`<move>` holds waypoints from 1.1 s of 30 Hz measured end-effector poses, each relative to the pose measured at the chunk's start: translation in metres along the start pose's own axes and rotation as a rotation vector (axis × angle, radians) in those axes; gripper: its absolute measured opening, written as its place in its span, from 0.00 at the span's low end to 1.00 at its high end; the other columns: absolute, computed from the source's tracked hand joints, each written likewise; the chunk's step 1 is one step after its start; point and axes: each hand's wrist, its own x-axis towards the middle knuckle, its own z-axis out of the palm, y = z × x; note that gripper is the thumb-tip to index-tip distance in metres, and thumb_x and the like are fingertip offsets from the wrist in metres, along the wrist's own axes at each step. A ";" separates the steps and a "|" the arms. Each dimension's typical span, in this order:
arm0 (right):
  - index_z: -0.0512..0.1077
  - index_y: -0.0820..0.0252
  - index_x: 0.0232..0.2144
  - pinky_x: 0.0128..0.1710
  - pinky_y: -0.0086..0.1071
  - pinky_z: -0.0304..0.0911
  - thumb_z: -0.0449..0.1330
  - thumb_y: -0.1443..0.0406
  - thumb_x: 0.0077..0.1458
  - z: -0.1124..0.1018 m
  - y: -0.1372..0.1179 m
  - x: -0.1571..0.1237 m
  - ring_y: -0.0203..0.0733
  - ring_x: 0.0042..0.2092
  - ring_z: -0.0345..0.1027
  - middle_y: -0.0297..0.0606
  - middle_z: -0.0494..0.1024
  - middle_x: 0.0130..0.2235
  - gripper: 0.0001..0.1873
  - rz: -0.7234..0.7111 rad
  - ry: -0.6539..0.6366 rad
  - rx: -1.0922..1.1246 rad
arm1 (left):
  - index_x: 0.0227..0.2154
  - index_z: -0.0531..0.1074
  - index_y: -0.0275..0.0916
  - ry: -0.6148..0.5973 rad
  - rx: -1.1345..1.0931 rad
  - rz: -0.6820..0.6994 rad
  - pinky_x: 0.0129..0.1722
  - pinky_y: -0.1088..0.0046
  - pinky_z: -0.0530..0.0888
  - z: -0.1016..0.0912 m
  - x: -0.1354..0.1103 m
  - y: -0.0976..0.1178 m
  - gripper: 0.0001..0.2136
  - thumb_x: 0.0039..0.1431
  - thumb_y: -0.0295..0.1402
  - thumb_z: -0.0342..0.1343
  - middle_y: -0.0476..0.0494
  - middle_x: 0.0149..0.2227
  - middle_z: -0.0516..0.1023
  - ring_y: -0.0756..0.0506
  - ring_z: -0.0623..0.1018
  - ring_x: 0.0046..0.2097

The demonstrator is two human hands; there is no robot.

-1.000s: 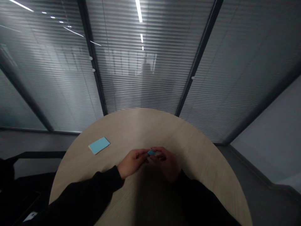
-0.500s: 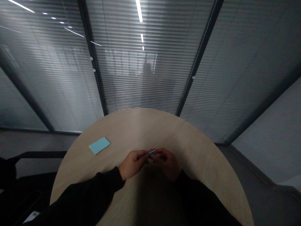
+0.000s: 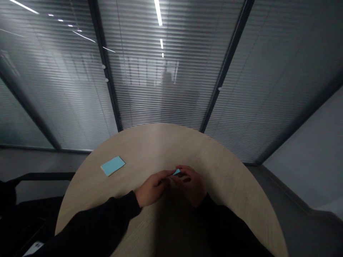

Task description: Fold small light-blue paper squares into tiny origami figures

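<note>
Between my two hands is a small piece of blue paper point(image 3: 177, 172), mostly covered by the fingers, so its full shape is hidden. My left hand point(image 3: 152, 187) is closed on its left side, thumb and fingers pinching. My right hand point(image 3: 192, 184) grips it from the right with the fingers curled and the fingertips close to those of the left. Both hands are just above the round wooden table point(image 3: 166, 146). To the left on the tabletop lies a pad of light blue sticky notes point(image 3: 113, 166).
Glass partitions with blinds point(image 3: 160, 100) stand behind the table's far edge. A black chair point(image 3: 40, 176) is at the left, with its armrest near the table. A pale wall point(image 3: 316, 157) rises on the right.
The blue paper has turned so that a small triangular face shows. My right fingertips have lifted slightly, and the left fingers have moved further over the paper. The pad has stayed put.
</note>
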 end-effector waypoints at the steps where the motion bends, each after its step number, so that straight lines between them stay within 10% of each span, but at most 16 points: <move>1: 0.78 0.61 0.33 0.29 0.31 0.72 0.66 0.58 0.50 0.000 0.000 0.000 0.40 0.34 0.75 0.46 0.77 0.46 0.12 -0.007 0.007 -0.005 | 0.58 0.68 0.40 0.001 0.007 0.005 0.59 0.58 0.65 0.000 0.000 0.000 0.20 0.64 0.28 0.49 0.38 0.56 0.74 0.41 0.72 0.56; 33: 0.80 0.56 0.30 0.32 0.33 0.73 0.64 0.57 0.54 -0.007 -0.006 0.001 0.44 0.39 0.77 0.42 0.80 0.42 0.10 -0.096 -0.065 -0.062 | 0.45 0.76 0.36 0.023 -0.029 -0.070 0.46 0.66 0.71 -0.003 0.003 0.004 0.14 0.64 0.35 0.49 0.38 0.43 0.79 0.43 0.76 0.44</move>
